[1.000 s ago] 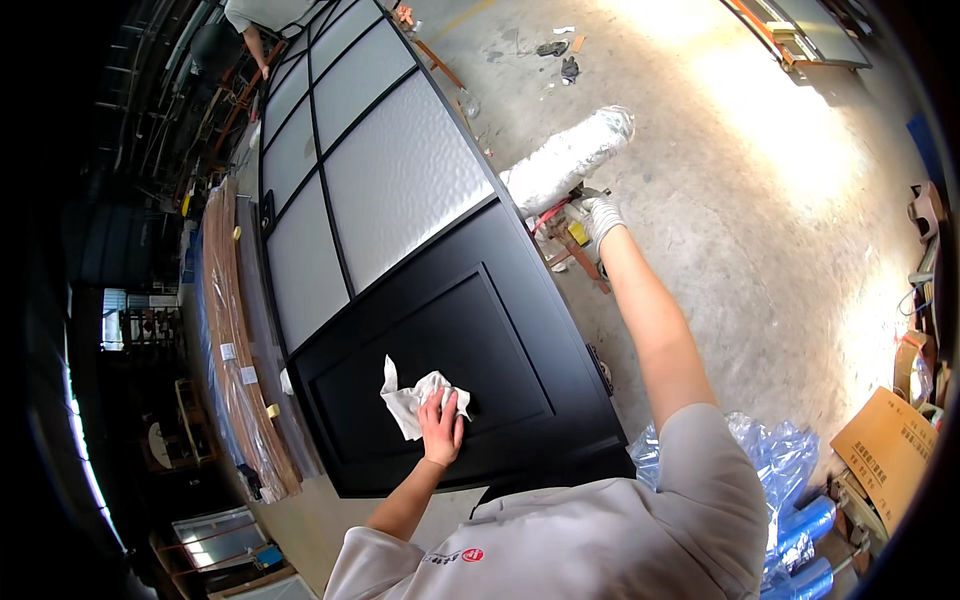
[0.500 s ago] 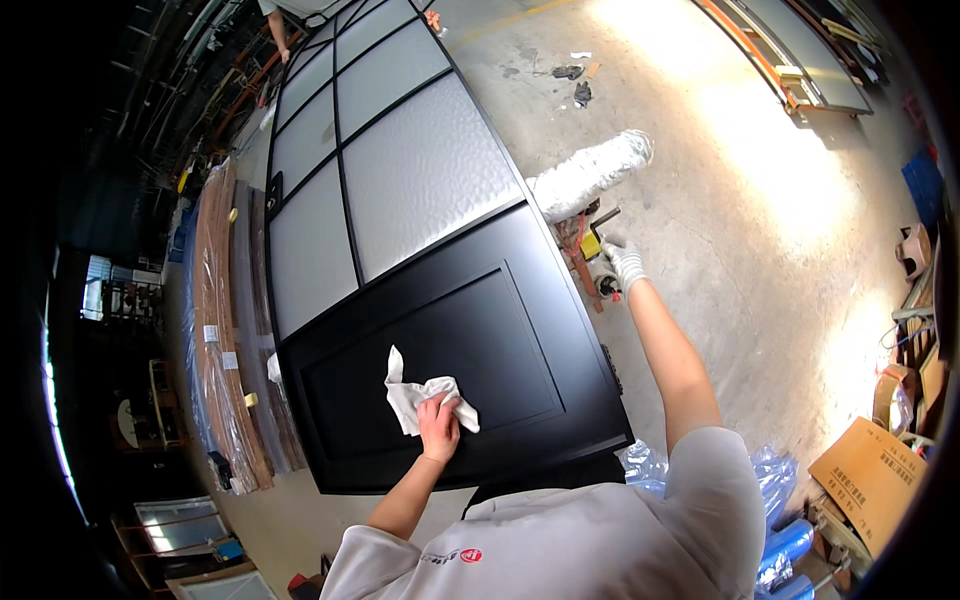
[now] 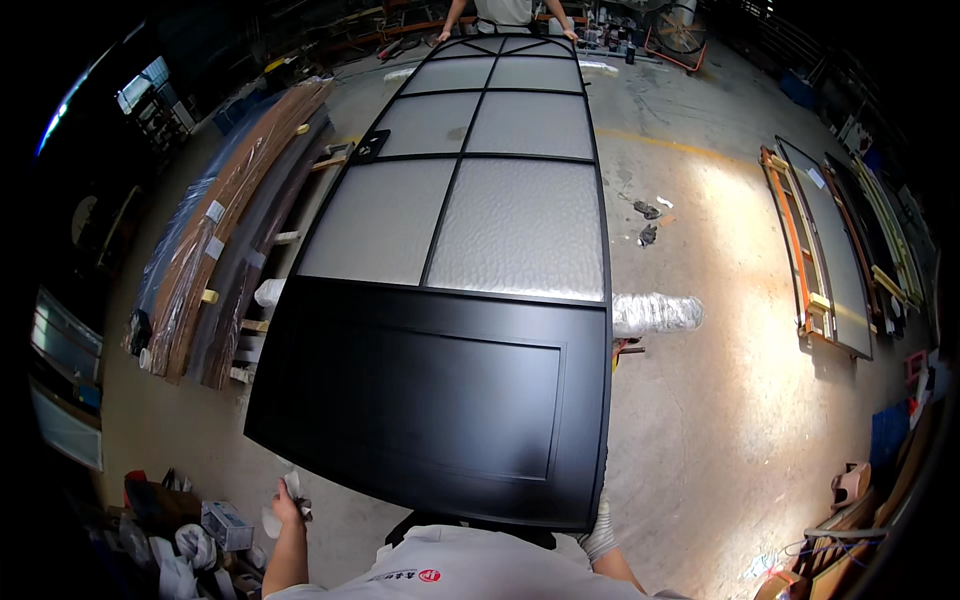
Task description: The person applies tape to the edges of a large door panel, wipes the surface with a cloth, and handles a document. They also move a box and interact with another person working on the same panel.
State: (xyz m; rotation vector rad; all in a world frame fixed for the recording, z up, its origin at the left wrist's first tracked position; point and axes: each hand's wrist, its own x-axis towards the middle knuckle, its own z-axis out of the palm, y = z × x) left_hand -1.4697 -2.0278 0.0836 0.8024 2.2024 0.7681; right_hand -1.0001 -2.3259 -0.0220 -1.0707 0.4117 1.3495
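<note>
A large black door [image 3: 400,400] with frosted glass panes lies flat before me, its solid panel end towards me. At its near left corner, apart from the edge, my left hand [image 3: 287,505] is closed on a crumpled white cloth [image 3: 272,522]. My right hand [image 3: 600,537], in a pale knit glove, is at the near right corner against the door's side edge. The door hides its fingers. At the far end, another person's left and right hands [image 3: 442,38] [image 3: 570,36] rest at the door's two corners.
A wrapped support [image 3: 660,314] sticks out under the door's right side. Long plastic-wrapped panels [image 3: 225,240] lie on the left. Gloves and scraps [image 3: 648,235] lie on the floor at right, and a framed panel rack [image 3: 815,250] stands further right. Clutter [image 3: 190,535] fills the near left.
My left hand has left the panel with the cloth and moved past the near left corner. My right hand has come back to the near right corner. The view has turned.
</note>
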